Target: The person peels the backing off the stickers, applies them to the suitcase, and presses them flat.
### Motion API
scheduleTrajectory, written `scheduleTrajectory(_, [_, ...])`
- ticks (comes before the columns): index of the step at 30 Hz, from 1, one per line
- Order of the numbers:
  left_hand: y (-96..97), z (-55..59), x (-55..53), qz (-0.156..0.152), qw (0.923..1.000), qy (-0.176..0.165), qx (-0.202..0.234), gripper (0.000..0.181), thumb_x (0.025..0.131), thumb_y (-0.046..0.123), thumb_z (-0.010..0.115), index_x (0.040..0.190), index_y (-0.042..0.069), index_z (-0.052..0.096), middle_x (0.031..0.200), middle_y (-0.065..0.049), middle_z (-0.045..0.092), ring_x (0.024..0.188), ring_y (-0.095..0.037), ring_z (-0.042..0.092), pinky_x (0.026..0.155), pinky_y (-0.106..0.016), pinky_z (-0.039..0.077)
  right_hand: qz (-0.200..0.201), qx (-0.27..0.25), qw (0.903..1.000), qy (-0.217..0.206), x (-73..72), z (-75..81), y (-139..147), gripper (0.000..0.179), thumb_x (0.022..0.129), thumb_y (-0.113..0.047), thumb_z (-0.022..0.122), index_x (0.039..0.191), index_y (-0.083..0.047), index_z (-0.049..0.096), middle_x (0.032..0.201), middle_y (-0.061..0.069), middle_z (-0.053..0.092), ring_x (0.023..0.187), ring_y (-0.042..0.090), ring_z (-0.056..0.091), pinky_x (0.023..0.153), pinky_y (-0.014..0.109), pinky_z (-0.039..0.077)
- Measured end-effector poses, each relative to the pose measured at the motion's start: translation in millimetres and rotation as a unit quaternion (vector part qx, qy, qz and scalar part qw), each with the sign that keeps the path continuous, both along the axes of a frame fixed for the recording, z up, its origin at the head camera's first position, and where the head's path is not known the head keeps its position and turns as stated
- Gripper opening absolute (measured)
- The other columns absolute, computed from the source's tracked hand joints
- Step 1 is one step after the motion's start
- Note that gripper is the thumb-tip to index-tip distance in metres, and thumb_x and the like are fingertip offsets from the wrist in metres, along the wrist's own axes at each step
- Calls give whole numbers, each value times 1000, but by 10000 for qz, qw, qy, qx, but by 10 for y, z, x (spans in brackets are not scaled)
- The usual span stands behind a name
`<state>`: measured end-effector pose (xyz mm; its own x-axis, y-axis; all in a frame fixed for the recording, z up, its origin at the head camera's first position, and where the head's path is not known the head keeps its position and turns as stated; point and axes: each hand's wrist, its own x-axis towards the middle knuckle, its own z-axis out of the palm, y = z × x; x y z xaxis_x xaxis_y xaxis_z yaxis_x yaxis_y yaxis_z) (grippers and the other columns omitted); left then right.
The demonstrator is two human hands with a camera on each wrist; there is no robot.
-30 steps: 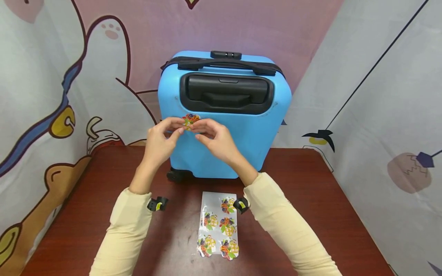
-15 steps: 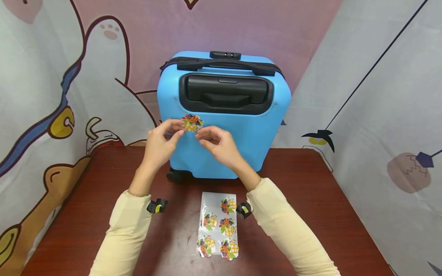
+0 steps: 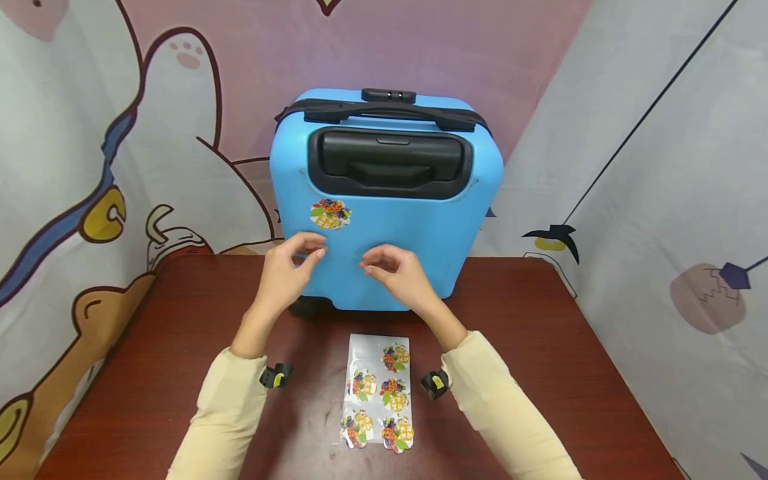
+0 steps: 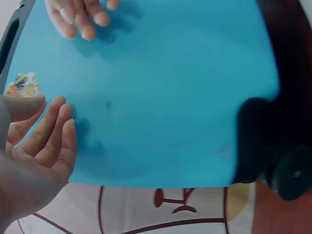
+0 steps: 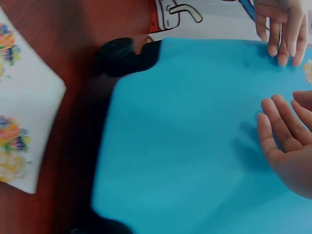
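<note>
A colourful fruit-print sticker (image 3: pixel 331 214) lies flat on the front of the blue suitcase (image 3: pixel 414 233), left of centre and under the black handle recess. My left hand (image 3: pixel 288 270) is just below that sticker, holding nothing, its fingers loosely bent with a gap to the thumb. To the right, my right hand (image 3: pixel 399 272) is also without anything in it, in front of the suitcase's lower middle. The left wrist view shows the sticker (image 4: pixel 23 85) beyond the left thumb. In the right wrist view the right hand's fingers (image 5: pixel 282 124) are relaxed, close to the blue shell.
A white sticker sheet (image 3: pixel 375 347) with several fruit stickers lies on the brown table (image 3: pixel 528 360) in front of the suitcase. One suitcase wheel (image 4: pixel 292 173) shows at a lower corner. A printed cloth backdrop (image 3: pixel 630 167) stands behind and at the sides.
Both hands have let go of the sticker, which stays on the suitcase. They have moved down from it, and the right hand also went rightward.
</note>
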<state>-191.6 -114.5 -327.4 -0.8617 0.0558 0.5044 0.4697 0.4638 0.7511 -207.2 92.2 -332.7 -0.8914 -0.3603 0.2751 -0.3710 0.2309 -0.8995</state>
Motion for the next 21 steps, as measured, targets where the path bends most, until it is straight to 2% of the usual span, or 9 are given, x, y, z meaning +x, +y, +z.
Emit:
scheduleTrajectory(4, [4, -165, 17, -120, 9994, -301, -109, 16, 87, 9, 61, 101, 2, 65, 91, -10, 65, 85, -21, 59, 71, -36, 46, -108, 365, 9988, -314, 34, -202, 112, 16, 86, -6, 61, 100, 3, 63, 95, 12, 66, 84, 21, 63, 73, 32, 51])
scheduleTrajectory(7, [7, -300, 31, -226, 9979, -562, -229, 16, 88, 10, 61, 101, 3, 65, 92, -8, 65, 85, -20, 59, 72, -36, 47, -163, 546, 9968, -567, 92, -337, 185, 18, 86, -7, 62, 100, 4, 63, 94, 15, 65, 84, 25, 62, 73, 36, 50])
scheduleTrajectory(13, [45, -594, 77, -514, 9931, -1007, -298, 16, 88, 10, 60, 102, 2, 65, 93, -7, 65, 86, -21, 60, 74, -38, 48, -258, 627, 9919, -1070, 156, -715, 341, 17, 85, -3, 61, 99, 7, 62, 87, 15, 65, 81, 31, 62, 69, 36, 50])
scheduleTrajectory(14, [55, -646, 86, -565, 9922, -1072, -306, 17, 88, 9, 60, 102, 2, 64, 93, -8, 65, 86, -22, 60, 74, -38, 48, -274, 606, 9913, -1138, 146, -811, 378, 17, 86, -4, 61, 98, 7, 62, 87, 14, 65, 80, 29, 62, 68, 36, 51])
scheduleTrajectory(18, [82, -868, 120, -758, 9856, -1463, -371, 19, 88, 8, 59, 106, 2, 63, 95, -7, 64, 88, -23, 60, 74, -39, 48, -431, 575, 9872, -1424, 201, -1012, 480, 14, 85, 0, 60, 97, 7, 62, 88, 20, 65, 79, 30, 62, 68, 42, 50])
scheduleTrajectory(21, [100, -1045, 132, -875, 9797, -1760, -395, 19, 88, 8, 60, 106, 4, 62, 95, -6, 64, 87, -24, 60, 72, -37, 48, -597, 583, 9837, -1595, 239, -1145, 549, 15, 84, 2, 60, 96, 9, 61, 89, 22, 64, 77, 28, 62, 66, 42, 50])
